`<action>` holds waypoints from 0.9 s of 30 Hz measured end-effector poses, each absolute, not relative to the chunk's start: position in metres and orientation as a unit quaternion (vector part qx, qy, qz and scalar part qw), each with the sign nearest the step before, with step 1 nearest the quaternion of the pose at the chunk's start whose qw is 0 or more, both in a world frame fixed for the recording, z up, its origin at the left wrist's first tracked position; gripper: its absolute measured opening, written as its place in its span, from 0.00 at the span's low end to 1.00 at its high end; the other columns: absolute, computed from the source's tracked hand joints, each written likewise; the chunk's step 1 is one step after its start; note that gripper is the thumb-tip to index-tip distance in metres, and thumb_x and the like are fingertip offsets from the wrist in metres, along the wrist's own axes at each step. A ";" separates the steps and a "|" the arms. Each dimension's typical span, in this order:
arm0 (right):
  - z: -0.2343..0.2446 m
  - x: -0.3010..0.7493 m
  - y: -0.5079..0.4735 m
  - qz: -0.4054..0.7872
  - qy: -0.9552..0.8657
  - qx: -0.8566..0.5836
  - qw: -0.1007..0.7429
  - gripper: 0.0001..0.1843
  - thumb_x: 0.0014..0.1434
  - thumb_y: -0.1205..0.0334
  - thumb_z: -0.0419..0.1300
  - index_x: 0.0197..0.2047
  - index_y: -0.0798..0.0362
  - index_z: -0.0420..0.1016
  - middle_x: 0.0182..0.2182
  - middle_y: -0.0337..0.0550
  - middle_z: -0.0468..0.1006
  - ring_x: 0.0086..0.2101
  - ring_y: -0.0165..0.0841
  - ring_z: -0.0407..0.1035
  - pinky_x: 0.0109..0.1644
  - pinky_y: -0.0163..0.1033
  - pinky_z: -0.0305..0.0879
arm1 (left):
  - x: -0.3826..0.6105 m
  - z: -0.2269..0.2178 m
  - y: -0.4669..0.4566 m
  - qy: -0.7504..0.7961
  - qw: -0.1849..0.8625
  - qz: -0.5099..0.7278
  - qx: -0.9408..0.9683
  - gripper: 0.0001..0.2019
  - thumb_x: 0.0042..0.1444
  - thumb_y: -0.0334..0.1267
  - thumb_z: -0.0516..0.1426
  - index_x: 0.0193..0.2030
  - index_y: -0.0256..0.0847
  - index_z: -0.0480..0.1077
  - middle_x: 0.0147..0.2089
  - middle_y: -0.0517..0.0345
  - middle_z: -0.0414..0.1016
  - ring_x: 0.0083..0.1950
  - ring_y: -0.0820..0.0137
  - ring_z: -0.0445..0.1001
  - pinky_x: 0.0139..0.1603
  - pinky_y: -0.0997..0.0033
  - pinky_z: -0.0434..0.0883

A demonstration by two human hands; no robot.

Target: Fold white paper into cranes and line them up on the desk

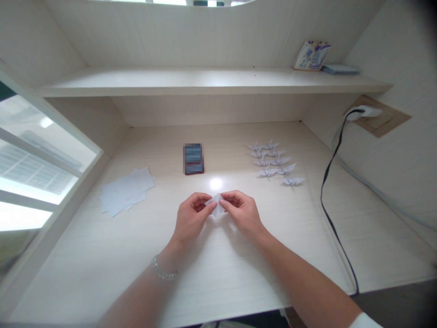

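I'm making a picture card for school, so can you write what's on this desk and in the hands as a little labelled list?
Left hand: pinches small folded white paper
Right hand: pinches that paper's other side
Surface: pale desk
Desk's left: overlapping white sheets
Beyond the hands: pixelated dark object, unclear what
Desk's right: folded paper cranes
Left wrist: bracelet

I cannot read any word or number from here. On the box, near the right end of the shelf, I see coloured print, but it is too blurred for me. Coarse squares cover the dark flat thing toward the table's back edge.
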State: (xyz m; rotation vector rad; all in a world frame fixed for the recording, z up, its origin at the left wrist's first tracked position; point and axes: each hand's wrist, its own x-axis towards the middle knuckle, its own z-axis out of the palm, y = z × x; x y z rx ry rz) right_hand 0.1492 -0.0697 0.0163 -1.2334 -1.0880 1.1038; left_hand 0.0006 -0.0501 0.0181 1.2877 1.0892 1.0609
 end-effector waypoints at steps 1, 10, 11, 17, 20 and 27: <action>0.017 0.149 -0.070 0.461 -0.463 -0.523 0.547 0.09 0.49 0.60 0.63 0.34 0.55 0.75 0.31 0.45 0.79 0.32 0.34 0.73 0.37 0.39 0.69 | 0.001 0.018 -0.050 0.461 0.541 0.447 0.543 0.12 0.47 0.40 0.61 0.36 0.36 0.69 0.32 0.57 0.74 0.31 0.73 0.71 0.31 0.74 0.69; 0.015 0.149 -0.069 0.476 -0.452 -0.515 0.551 0.12 0.47 0.56 0.65 0.33 0.54 0.73 0.29 0.43 0.78 0.30 0.33 0.72 0.35 0.38 0.69 | 0.003 0.020 -0.052 0.471 0.524 0.441 0.556 0.11 0.46 0.41 0.62 0.34 0.36 0.70 0.29 0.58 0.73 0.29 0.75 0.70 0.28 0.77 0.67; 0.015 0.149 -0.069 0.480 -0.449 -0.513 0.551 0.12 0.47 0.57 0.65 0.34 0.54 0.73 0.29 0.43 0.78 0.30 0.33 0.73 0.35 0.38 0.69 | 0.003 0.020 -0.052 0.470 0.523 0.441 0.557 0.11 0.46 0.41 0.62 0.34 0.36 0.71 0.29 0.58 0.73 0.29 0.74 0.70 0.28 0.77 0.67; 0.013 0.150 -0.068 0.505 -0.433 -0.505 0.550 0.14 0.46 0.57 0.65 0.36 0.54 0.75 0.30 0.44 0.79 0.32 0.35 0.74 0.36 0.40 0.70 | 0.003 0.021 -0.054 0.475 0.513 0.432 0.570 0.14 0.46 0.42 0.61 0.40 0.38 0.75 0.38 0.52 0.78 0.35 0.69 0.74 0.35 0.72 0.71; 0.012 0.151 -0.068 0.516 -0.424 -0.502 0.550 0.14 0.45 0.57 0.66 0.36 0.54 0.76 0.30 0.44 0.80 0.32 0.36 0.75 0.37 0.40 0.71 | 0.003 0.021 -0.055 0.472 0.512 0.424 0.579 0.14 0.47 0.41 0.61 0.41 0.39 0.75 0.41 0.51 0.78 0.39 0.66 0.75 0.40 0.69 0.71; 0.011 0.150 -0.068 0.509 -0.429 -0.509 0.546 0.13 0.45 0.57 0.65 0.35 0.54 0.77 0.32 0.45 0.80 0.34 0.37 0.75 0.39 0.42 0.71 | 0.002 0.020 -0.056 0.470 0.488 0.411 0.610 0.13 0.49 0.40 0.60 0.42 0.41 0.76 0.43 0.51 0.77 0.43 0.64 0.75 0.44 0.67 0.72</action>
